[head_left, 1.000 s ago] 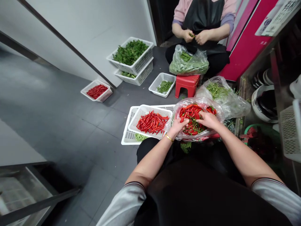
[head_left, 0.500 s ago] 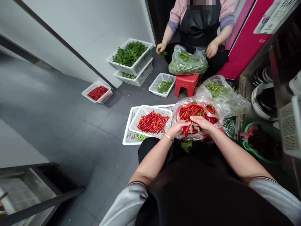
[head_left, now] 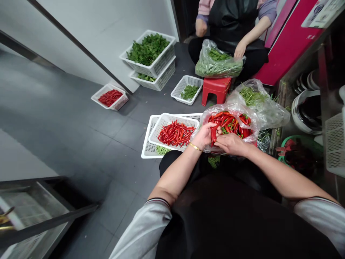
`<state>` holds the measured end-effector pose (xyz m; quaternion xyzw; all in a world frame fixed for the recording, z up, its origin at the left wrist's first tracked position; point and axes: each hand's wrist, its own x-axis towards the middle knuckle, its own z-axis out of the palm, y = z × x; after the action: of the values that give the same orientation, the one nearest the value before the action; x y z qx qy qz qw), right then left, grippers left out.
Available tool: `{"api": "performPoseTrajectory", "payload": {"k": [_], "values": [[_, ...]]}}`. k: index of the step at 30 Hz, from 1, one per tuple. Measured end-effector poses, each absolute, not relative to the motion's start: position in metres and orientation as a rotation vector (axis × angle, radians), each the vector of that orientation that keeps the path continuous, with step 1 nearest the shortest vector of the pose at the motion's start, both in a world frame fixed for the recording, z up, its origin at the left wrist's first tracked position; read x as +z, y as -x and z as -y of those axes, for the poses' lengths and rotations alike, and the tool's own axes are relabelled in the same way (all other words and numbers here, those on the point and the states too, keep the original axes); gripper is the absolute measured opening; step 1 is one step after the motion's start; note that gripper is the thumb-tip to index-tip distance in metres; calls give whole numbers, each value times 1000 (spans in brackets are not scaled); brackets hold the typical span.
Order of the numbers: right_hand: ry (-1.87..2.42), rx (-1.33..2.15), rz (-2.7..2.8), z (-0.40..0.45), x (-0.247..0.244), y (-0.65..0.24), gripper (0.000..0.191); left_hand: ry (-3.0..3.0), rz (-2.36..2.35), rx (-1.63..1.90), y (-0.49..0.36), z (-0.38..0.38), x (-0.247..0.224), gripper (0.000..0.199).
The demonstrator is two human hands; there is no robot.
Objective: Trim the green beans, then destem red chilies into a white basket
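My left hand [head_left: 204, 137], with a gold bracelet at the wrist, is closed around red chili peppers [head_left: 214, 134] above an open clear plastic bag [head_left: 203, 117]. Close against it, my right hand [head_left: 232, 144] has its fingers bent together at the lower end of those peppers; what they pinch is hidden. More red chilies with green stems [head_left: 226, 118] fill the bag. Left of the bag, a white basket [head_left: 155, 135] holds red chilies without visible green stems [head_left: 176, 133]. It rests on a larger white basket [head_left: 145, 153] with green pieces in it.
Opposite, a person's hand [head_left: 239, 49] is at a bag of greens [head_left: 218, 68] on a red stool [head_left: 217, 86]. Stacked baskets of leaves [head_left: 151, 48], a small greens basket [head_left: 187, 81] and another chili basket [head_left: 122, 102] stand on the floor. A green tub [head_left: 281, 158] is at right.
My right hand has shifted down, its thumb leaving the top of the peppers. My left hand has turned slightly, still holding peppers. The other person's hands have moved, one onto the bag.
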<state>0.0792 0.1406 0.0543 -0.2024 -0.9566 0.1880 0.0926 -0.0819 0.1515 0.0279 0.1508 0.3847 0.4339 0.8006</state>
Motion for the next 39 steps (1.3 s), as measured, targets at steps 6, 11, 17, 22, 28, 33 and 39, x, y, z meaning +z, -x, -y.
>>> {"api": "performPoseTrajectory", "payload": {"k": [6, 11, 17, 22, 28, 33, 39], "values": [[932, 436, 3355, -168, 58, -86, 25, -395, -816, 787, 106, -169, 28, 9], [1288, 171, 3379, -178, 15, -76, 40, -453, -729, 1134, 118, -157, 22, 17], [1154, 549, 3575, -160, -23, -50, 40, -581, -884, 1119, 110, -149, 12, 24], [1400, 509, 3493, -184, -17, -71, 35, -553, -1021, 1078, 107, -152, 3, 29], [1628, 255, 3162, -225, 19, -100, 31, -645, -1103, 993, 99, -152, 4, 21], [1361, 384, 3281, -175, 8, -72, 32, -736, -1097, 1002, 94, -152, -1, 21], [1545, 575, 3132, -195, -7, -72, 29, -726, -1207, 998, 91, -148, -7, 28]]}}
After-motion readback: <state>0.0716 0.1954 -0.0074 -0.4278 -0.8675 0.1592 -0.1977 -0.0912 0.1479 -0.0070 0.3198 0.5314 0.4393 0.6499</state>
